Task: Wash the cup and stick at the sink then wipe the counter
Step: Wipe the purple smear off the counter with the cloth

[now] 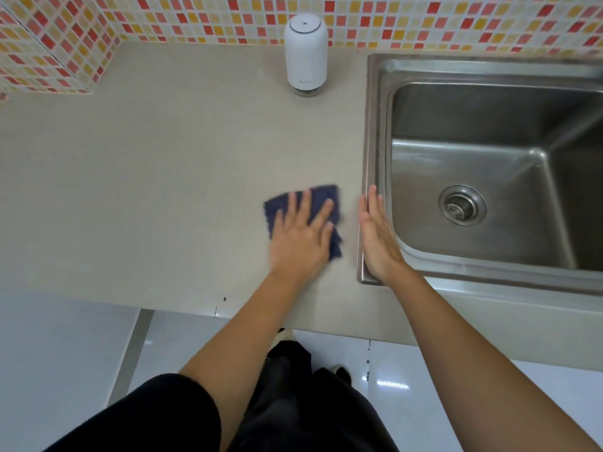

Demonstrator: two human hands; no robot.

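Note:
A dark blue cloth lies flat on the beige counter, just left of the steel sink. My left hand presses on the cloth with its fingers spread and straight. My right hand stands on its edge along the sink's left rim, fingers straight and together, holding nothing. The sink basin is bare, with a round drain strainer in its floor. No cup or stick is in view.
A white cylindrical device stands at the back of the counter against the mosaic tile wall. The wall juts forward at the far left. The counter's front edge runs just beyond my legs.

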